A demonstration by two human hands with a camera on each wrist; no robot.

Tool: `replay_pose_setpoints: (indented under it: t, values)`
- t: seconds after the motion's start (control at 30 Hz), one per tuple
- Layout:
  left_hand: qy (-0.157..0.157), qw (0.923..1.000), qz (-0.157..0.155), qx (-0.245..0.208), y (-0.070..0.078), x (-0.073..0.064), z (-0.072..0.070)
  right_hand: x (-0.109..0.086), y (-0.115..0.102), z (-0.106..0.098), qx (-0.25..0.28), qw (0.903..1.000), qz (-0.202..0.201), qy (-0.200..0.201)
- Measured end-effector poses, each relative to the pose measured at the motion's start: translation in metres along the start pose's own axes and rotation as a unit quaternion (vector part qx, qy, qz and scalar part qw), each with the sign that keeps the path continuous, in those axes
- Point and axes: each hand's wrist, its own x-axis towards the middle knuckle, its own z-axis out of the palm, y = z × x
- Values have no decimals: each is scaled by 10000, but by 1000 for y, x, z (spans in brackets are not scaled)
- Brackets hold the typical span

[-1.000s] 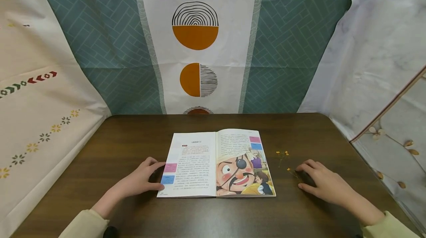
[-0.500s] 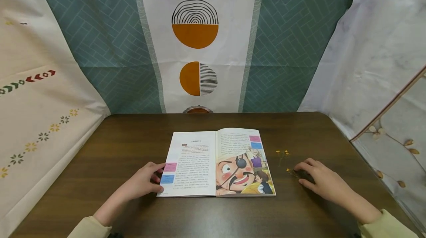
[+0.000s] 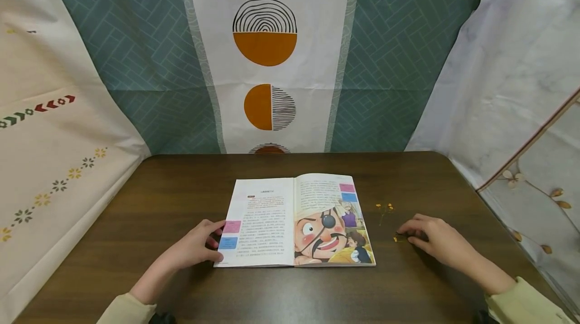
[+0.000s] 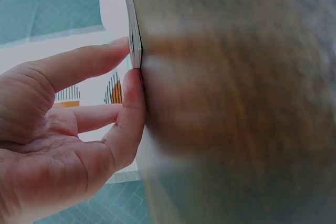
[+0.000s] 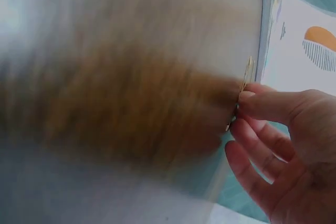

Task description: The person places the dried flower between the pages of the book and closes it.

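Observation:
An open picture book (image 3: 272, 223) lies on the table, with text on its left page and a cartoon pirate on its right page. At its lower left corner is my left hand (image 3: 192, 246); the thumb (image 4: 107, 56) lies on the page while a finger (image 4: 134, 98) meets the book's edge, so the hand grips that corner. My right hand (image 3: 437, 241), right of the book, pinches a small sprig with yellow flowers (image 3: 399, 239) between thumb and index finger. In the right wrist view its thin stem (image 5: 247, 72) shows at the fingertips.
Another sprig of yellow flowers (image 3: 384, 208) lies flat between the book and the right hand. The dark brown table (image 3: 181, 178) ends at a hanging patterned cloth (image 3: 272, 77) behind, with light cloths on both sides.
My right hand has moved slightly left, its fingers have drawn together on the flower sprig, and the blossoms have shifted. Left fingers have closed in a little at the book's corner; the book stays put.

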Motion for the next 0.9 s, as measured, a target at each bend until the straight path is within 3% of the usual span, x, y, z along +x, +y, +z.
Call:
replay_pose_setpoints:
  t: [0.33, 0.63, 0.9]
  values:
    - [-3, 10000, -5, -49, -1, 3, 2, -14, 9, -13, -230, 9993, -68, -299]
    - [-12, 9998, -133, -138, 1, 3, 1, -22, 7, -16, -685, 9970, 279, -206]
    - [-26, 9995, -266, -177, -3, 3, 1, -30, 8, -19, -739, 9954, 545, -261]
